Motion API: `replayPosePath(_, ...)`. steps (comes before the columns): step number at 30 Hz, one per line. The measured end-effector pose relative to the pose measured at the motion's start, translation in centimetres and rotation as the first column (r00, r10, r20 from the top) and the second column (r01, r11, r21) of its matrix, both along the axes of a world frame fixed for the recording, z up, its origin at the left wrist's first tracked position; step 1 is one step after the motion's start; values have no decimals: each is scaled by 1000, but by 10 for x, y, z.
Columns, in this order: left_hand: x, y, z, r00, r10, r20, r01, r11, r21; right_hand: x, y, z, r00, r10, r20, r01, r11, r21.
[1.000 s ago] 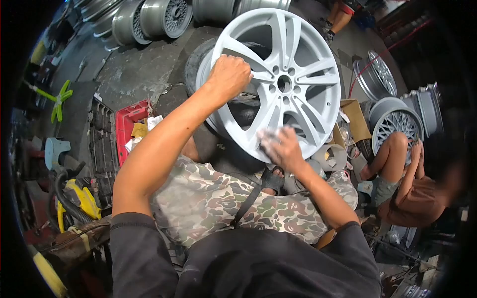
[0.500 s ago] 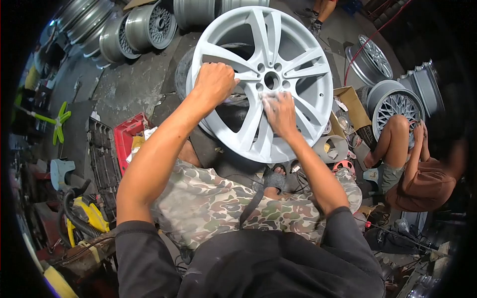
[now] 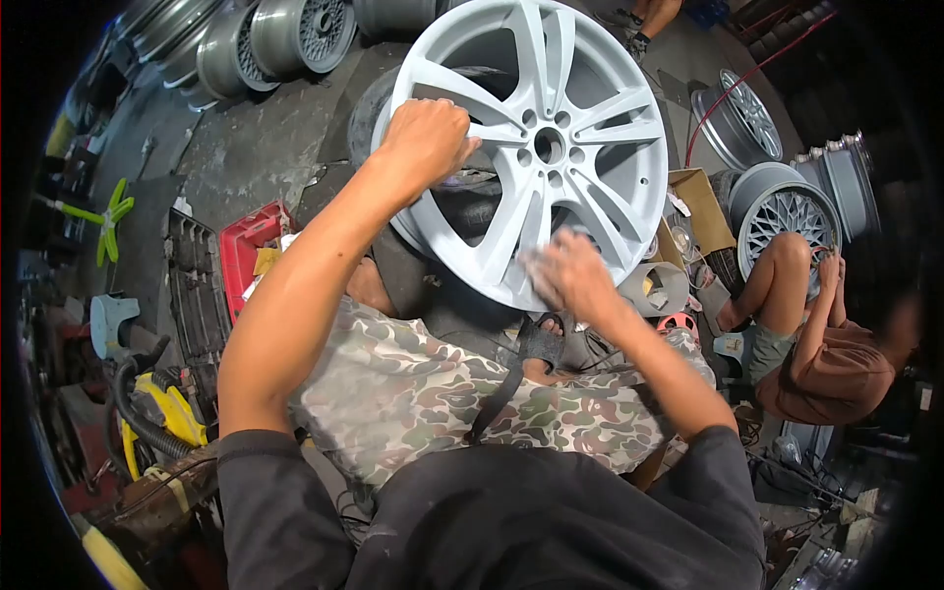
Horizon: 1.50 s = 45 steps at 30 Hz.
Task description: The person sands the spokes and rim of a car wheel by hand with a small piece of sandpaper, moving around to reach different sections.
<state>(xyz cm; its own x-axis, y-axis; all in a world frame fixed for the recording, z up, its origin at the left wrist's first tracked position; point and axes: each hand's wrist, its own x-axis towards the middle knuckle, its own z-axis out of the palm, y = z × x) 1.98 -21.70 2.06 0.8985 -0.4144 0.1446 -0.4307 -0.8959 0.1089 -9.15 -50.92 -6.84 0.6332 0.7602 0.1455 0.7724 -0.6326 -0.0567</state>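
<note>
A pale grey-white alloy wheel rim (image 3: 536, 211) with paired spokes stands tilted in front of me. My left hand (image 3: 430, 138) is closed around a spoke on its left side, near the outer edge. Over the lower spokes, close to the bottom edge of the rim, is my right hand (image 3: 570, 280), blurred by motion. Its fingers are curled, with something whitish-grey at the fingertips that is too smeared to name. A dark tyre (image 3: 372, 123) shows partly behind the rim.
Several other wheels (image 3: 300, 37) line the back left. More, including a mesh wheel (image 3: 787, 226), stand at right beside a seated person (image 3: 826, 364). A red crate (image 3: 251, 246) is at left, a cardboard box (image 3: 703, 211) right of the rim. A sandalled foot (image 3: 541, 349) is below it.
My right hand has moved from near the hub down toward the rim's lower edge. My left hand keeps its hold. The view has shifted slightly.
</note>
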Motion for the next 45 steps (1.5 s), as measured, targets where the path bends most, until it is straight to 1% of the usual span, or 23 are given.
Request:
replayPosePath(1,-1,-1,1,1000,3,2,-3,1000,2,23,2,1,997,-71,28,70,997,29)
replayPosePath(3,-3,2,1,1000,19,-9,-19,999,-27,62,15,14,986,-160,-45,151,976,-159)
replayPosePath(4,-4,6,0,1000,25,-3,-25,999,-23,56,19,14,987,-154,-40,146,977,-154)
replayPosePath(6,-8,12,-5,994,-36,106,47,994,-101,28,20,12,954,-111,-278,67,984,-163)
replayPosePath(7,-10,13,-2,995,-29,100,40,993,-111,13,12,11,957,56,-284,-71,997,-43)
replayPosePath(8,-11,14,1,996,-24,90,37,989,-143,9,7,12,958,59,-279,-75,996,-48)
replayPosePath(10,-19,8,22,1000,-21,-6,20,986,-166,10,-1,8,976,9,-218,-19,999,-43)
replayPosePath(13,-23,6,18,995,-57,77,75,967,-245,48,3,-4,984,-115,-137,117,993,7)
replayPosePath(15,-28,12,18,994,-46,100,72,962,-265,46,11,-8,976,-140,-167,116,983,-144)
replayPosePath(17,-31,14,21,993,-35,112,67,951,-301,12,13,8,958,49,-283,-69,996,-60)
replayPosePath(19,-34,17,31,994,-24,111,57,948,-312,10,7,17,943,68,-324,-89,995,-49)
replayPosePath(22,-33,12,29,994,-30,108,63,946,-319,56,-3,4,974,-113,-196,106,993,-50)
replayPosePath(25,-35,17,26,986,-26,163,79,941,-328,43,7,-7,979,-109,-172,83,985,-150)
replayPosePath(27,-34,19,26,983,-19,184,83,933,-349,11,11,3,953,90,-288,-99,995,-20)
replayPosePath(29,-33,20,30,989,-5,145,59,925,-375,25,3,0,951,-48,-305,9,992,-128)
replayPosePath(31,-31,18,27,978,-21,209,98,926,-365,46,4,-2,979,-23,-205,16,999,-34)
replayPosePath(33,-33,18,29,992,-6,130,56,920,-388,55,12,-5,985,-120,-124,125,992,34)
replayPosePath(35,-34,23,32,992,5,126,47,915,-401,27,15,-10,971,-121,-208,94,986,-136)
replayPosePath(37,-30,28,30,994,19,109,29,905,-424,-1,22,11,972,-81,-220,53,990,-130)
replayPosePath(39,-26,31,29,976,4,217,85,912,-402,13,13,-2,987,-77,-140,75,997,-24)
replayPosePath(41,-30,27,34,990,25,136,33,912,-409,39,17,-9,974,-210,-85,207,977,-43)
replayPosePath(44,-36,29,38,996,80,37,-56,899,-435,22,22,-26,970,-222,-100,211,971,-113)
replayPosePath(45,-34,33,38,996,79,39,-54,896,-440,3,21,-14,989,-112,-100,108,993,-50)
